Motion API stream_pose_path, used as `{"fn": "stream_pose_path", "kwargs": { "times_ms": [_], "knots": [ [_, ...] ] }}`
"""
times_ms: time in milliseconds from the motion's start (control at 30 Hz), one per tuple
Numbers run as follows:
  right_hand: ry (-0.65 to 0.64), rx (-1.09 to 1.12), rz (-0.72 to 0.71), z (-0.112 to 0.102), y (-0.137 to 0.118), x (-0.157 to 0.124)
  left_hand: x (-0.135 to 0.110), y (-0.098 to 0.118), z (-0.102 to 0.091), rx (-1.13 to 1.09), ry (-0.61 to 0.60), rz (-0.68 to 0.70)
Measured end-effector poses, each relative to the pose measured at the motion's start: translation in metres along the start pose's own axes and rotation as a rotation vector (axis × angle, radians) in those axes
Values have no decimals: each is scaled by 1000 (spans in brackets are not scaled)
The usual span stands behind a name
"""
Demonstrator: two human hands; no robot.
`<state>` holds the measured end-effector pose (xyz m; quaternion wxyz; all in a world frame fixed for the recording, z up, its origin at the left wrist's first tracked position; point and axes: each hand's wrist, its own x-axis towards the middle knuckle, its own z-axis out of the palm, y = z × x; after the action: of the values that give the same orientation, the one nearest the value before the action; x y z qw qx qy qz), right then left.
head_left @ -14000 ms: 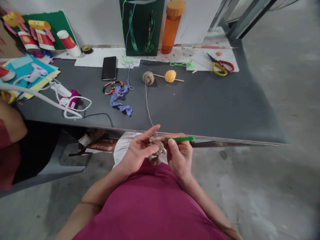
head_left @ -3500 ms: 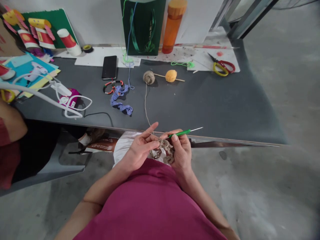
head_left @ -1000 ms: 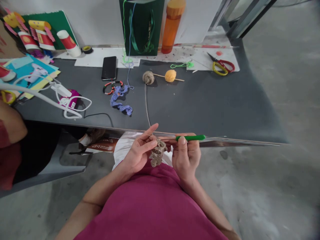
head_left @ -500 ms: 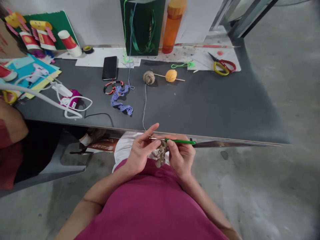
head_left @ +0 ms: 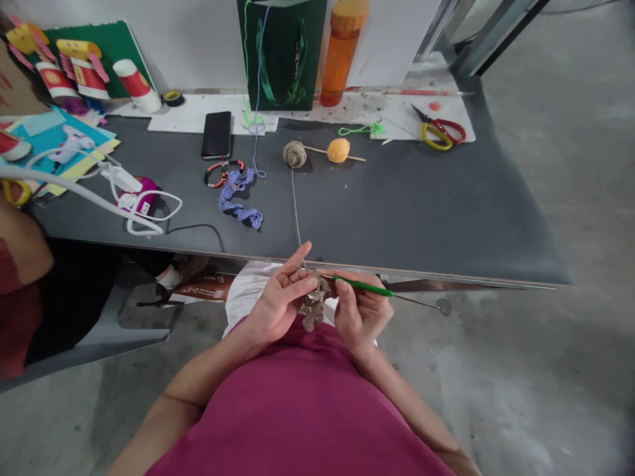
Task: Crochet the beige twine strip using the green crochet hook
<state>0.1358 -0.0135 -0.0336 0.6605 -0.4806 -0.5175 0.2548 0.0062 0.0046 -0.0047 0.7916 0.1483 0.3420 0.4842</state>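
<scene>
My left hand (head_left: 280, 299) pinches a small tan crocheted piece (head_left: 313, 305), with the fingers raised and a tan yarn (head_left: 296, 211) passing over them. That yarn runs up across the table to a tan yarn ball (head_left: 294, 154). My right hand (head_left: 362, 315) grips a green-handled crochet hook (head_left: 363, 287) close beside the piece. The hook's thin metal end sticks out to the right, and its tip is hidden among the stitches.
The grey table's (head_left: 397, 225) near edge runs just beyond my hands. On it lie a black phone (head_left: 216, 135), a beaded bracelet (head_left: 224, 173), a purple crocheted strip (head_left: 239, 197) and scissors (head_left: 439, 133). A co-worker's red sleeve (head_left: 14, 311) shows at far left.
The hook has tilted from nearly level to sloping down towards the right. My right hand has dropped slightly, and the yarn now runs straighter from the ball.
</scene>
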Motion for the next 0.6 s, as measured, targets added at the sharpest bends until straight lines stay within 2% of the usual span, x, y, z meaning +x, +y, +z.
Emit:
{"fn": "stream_pose_path", "kwargs": {
  "times_ms": [167, 300, 467, 600],
  "knots": [
    [21, -42, -80, -3, 2, -3, -1, 0, -3, 58, -11, 15],
    [38, -10, -53, -5, 1, -3, -1, -1, -8, 90, -37, 8],
    [19, 149, 135, -4, -3, 3, -2, 1, -10, 102, -93, -26],
    [-94, 374, 366, -3, -4, 11, -2, 5, -5, 31, -137, -91]
  ]
}}
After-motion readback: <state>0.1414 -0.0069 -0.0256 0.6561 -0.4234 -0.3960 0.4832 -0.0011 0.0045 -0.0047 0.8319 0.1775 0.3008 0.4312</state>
